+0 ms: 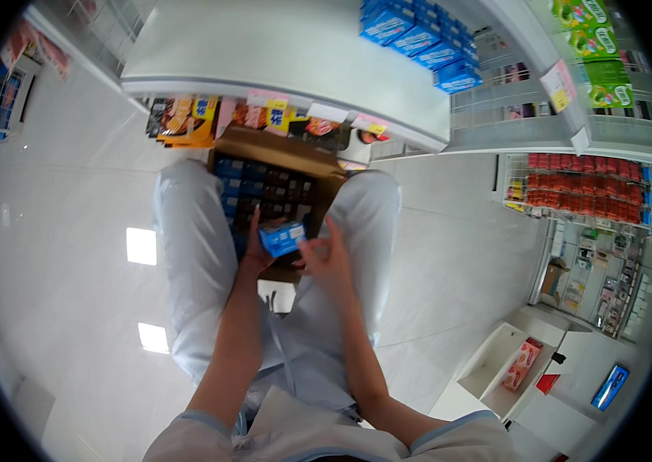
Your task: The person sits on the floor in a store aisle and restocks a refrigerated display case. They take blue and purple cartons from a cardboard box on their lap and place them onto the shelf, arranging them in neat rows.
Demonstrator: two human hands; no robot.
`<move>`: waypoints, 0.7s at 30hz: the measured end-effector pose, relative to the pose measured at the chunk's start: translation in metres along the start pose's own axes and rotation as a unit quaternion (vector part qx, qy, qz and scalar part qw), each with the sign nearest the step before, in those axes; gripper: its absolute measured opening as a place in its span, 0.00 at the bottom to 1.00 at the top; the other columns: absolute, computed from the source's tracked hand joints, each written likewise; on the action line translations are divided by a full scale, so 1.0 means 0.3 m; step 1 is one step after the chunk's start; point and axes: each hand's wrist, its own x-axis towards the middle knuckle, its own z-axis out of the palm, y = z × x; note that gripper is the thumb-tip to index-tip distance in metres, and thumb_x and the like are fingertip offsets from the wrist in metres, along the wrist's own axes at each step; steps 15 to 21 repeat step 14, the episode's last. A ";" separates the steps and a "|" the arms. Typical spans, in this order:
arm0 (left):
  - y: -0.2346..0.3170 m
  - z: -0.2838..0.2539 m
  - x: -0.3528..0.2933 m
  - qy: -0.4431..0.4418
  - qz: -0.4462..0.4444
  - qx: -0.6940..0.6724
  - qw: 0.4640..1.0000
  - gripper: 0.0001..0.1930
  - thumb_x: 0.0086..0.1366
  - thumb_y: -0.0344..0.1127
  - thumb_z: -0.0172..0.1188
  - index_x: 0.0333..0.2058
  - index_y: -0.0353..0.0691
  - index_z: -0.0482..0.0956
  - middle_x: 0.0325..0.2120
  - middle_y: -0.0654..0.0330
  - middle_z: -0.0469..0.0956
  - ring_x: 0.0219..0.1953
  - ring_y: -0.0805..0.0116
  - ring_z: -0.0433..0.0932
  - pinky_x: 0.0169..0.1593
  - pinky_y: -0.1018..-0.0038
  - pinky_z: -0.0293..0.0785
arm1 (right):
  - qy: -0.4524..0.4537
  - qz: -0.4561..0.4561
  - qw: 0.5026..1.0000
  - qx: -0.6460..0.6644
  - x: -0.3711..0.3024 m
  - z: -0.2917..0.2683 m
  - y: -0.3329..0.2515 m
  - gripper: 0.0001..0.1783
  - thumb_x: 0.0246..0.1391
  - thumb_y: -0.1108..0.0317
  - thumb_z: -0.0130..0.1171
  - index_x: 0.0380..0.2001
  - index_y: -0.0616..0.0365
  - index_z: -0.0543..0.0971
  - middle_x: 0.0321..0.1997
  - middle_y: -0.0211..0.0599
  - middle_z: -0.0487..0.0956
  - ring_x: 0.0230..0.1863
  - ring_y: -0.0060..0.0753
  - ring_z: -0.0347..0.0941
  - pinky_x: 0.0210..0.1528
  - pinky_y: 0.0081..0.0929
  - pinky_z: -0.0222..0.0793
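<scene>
A small blue box [281,239] lies in my left hand [255,245], whose fingers are closed along its left side. My right hand [327,260] is at the box's right end with fingers apart; a fingertip seems to touch the corner or sit just beside it. Under both hands, between my knees, an open brown cardboard carton [276,148] holds rows of small packs [253,187], bluish on the left and darker on the right. My hands and the held box hide part of the carton's near side.
A white shelf [264,46] stands just beyond the carton, with blue boxes [418,38] at its right. Colourful food packs [187,119] fill the lower level. Red packets [584,185] hang at the right. A white bin [491,362] with pink boxes stands at lower right.
</scene>
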 end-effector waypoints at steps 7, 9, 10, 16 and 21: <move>0.038 -0.054 0.011 -0.127 -0.030 -0.003 0.991 0.41 0.50 0.72 0.44 0.46 0.36 0.67 0.40 0.52 0.72 0.37 0.61 0.74 0.41 0.70 0.74 | -0.081 0.076 0.964 0.243 0.015 0.135 0.072 0.40 0.47 0.70 0.59 0.57 0.53 0.45 0.38 0.48 0.74 0.31 0.38 0.77 0.30 0.32 0.77; 0.050 -0.029 -0.015 -0.118 -0.016 0.015 0.993 0.42 0.50 0.72 0.43 0.47 0.37 0.67 0.42 0.52 0.71 0.39 0.60 0.74 0.43 0.68 0.73 | -0.083 0.095 0.964 0.234 0.017 0.130 0.057 0.41 0.44 0.71 0.61 0.56 0.54 0.47 0.43 0.49 0.72 0.38 0.38 0.75 0.33 0.32 0.77; 0.044 -0.002 -0.030 -0.103 -0.002 0.021 0.994 0.42 0.49 0.72 0.43 0.47 0.37 0.67 0.42 0.52 0.71 0.40 0.60 0.73 0.44 0.67 0.73 | -0.079 0.063 0.971 0.215 0.013 0.135 0.070 0.41 0.43 0.71 0.62 0.56 0.54 0.48 0.45 0.50 0.70 0.41 0.38 0.74 0.34 0.32 0.76; 0.040 0.020 -0.048 -0.066 0.002 0.030 0.997 0.42 0.51 0.71 0.44 0.50 0.38 0.65 0.45 0.53 0.70 0.44 0.58 0.72 0.48 0.64 0.70 | -0.020 -0.132 0.987 0.092 0.060 0.148 0.217 0.42 0.38 0.68 0.67 0.54 0.53 0.54 0.58 0.53 0.57 0.50 0.44 0.69 0.43 0.37 0.72; 0.040 0.020 -0.048 -0.066 0.002 0.030 0.997 0.42 0.51 0.71 0.44 0.50 0.38 0.65 0.45 0.53 0.70 0.44 0.58 0.72 0.48 0.64 0.70 | -0.020 -0.132 0.987 0.092 0.060 0.148 0.217 0.42 0.38 0.68 0.67 0.54 0.53 0.54 0.58 0.53 0.57 0.50 0.44 0.69 0.43 0.37 0.72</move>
